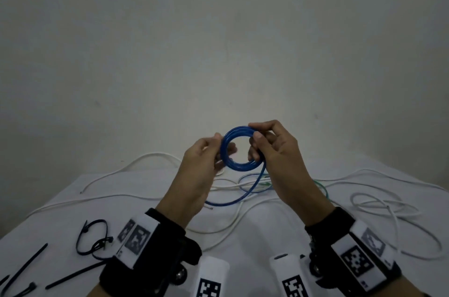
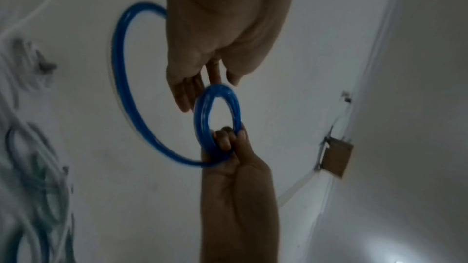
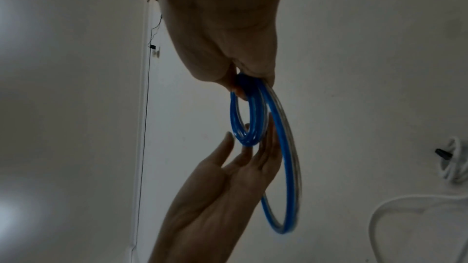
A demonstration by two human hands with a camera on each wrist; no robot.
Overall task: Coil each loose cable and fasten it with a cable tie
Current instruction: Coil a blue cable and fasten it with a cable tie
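A blue cable wound into a small coil point(image 1: 239, 167) is held up above the table. My right hand point(image 1: 255, 132) pinches the coil's right side between thumb and curled fingers point(image 2: 228, 141). My left hand point(image 1: 218, 143) is at the coil's left side, its straight fingers point(image 3: 255, 153) touching the coil point(image 3: 253, 119). A loose blue loop point(image 2: 121, 71) swings wide of the coil, blurred. The blue tail point(image 1: 252, 187) drops to the table. Black cable ties point(image 1: 24, 267) lie at the near left.
The white-covered table point(image 1: 73, 211) carries several loose white cables point(image 1: 388, 206) and a green one point(image 1: 320, 187) beyond my hands. Two looped black ties point(image 1: 94, 238) lie by my left wrist. A tied white coil point(image 3: 455, 159) lies at the right. A wall stands behind.
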